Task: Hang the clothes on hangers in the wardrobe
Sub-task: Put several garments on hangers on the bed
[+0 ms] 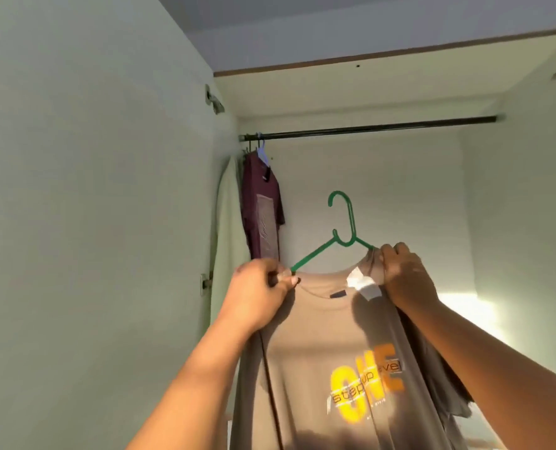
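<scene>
The left hand is pinching the green hanger and collar; the right hand is gripping the taupe T-shirt, printed "ONE" and "step up". Both are hanging below the wardrobe rail, right of a maroon shirt at far left.

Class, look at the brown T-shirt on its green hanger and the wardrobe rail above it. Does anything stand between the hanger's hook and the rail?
Nothing visible does. The green hanger is held below the bare middle stretch of the rail. The maroon T-shirt and a pale garment hang only at the rail's far left end, clear of the path upward.
</scene>
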Demonstrator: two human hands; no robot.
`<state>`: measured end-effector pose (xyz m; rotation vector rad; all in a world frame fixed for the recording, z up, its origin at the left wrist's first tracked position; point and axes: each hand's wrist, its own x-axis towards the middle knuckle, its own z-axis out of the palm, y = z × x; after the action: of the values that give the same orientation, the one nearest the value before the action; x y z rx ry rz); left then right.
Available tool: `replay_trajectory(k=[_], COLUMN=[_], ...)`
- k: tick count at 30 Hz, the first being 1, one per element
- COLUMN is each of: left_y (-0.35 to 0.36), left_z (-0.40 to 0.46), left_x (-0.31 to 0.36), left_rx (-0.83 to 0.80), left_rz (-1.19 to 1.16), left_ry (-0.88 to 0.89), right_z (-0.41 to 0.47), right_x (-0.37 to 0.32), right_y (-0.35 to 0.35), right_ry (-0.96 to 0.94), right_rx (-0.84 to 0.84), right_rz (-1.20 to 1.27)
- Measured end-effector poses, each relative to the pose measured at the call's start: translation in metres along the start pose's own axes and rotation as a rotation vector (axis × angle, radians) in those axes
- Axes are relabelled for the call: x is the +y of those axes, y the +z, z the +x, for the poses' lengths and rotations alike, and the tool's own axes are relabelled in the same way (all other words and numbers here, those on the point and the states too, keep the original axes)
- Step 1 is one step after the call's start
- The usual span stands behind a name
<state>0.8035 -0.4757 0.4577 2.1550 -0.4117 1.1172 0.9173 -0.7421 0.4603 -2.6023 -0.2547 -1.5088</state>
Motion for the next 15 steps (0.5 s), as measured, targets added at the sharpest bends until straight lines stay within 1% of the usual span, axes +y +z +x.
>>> replay_trajectory(k=[1, 2, 4, 7, 9, 11, 12, 15], left_y=[0.006, 0.014, 0.029, 0.047, 0.06, 0.067, 0.071, 0.084], left_z=[0.018, 0.039, 0.08, 0.141, 0.183, 0.225, 0.248, 0.311], left_x=[-0.002, -0.006, -0.018, -0.041, -0.059, -0.075, -0.083, -0.107], left_rx=[0.009, 0.019, 0.063, 0.147, 0.213, 0.263, 0.276, 0.216], left_rz=[0.012, 0.022, 0.059, 0.131, 0.177, 0.176, 0.185, 0.242], left_ry=[0.01, 0.026, 0.066, 0.167, 0.21, 0.204, 0.191, 0.121], right_z=[0.017, 0.038, 0.078, 0.131, 0.167, 0.205, 0.227, 0.282], right_x=[0.001, 0.005, 0.014, 0.02, 0.02, 0.02, 0.021, 0.028], right_y=[0.01, 0.026, 0.06, 0.108, 0.134, 0.155, 0.169, 0.211], right_ry=[-0.005, 0.013, 0.095, 0.116, 0.124, 0.123, 0.109, 0.104], right_rx=[-0.017, 0.013, 0.019, 0.13, 0.161, 0.175, 0.208, 0.278], right_rz=[-0.026, -0.02, 0.053, 0.168, 0.244, 0.357, 0.395, 0.407])
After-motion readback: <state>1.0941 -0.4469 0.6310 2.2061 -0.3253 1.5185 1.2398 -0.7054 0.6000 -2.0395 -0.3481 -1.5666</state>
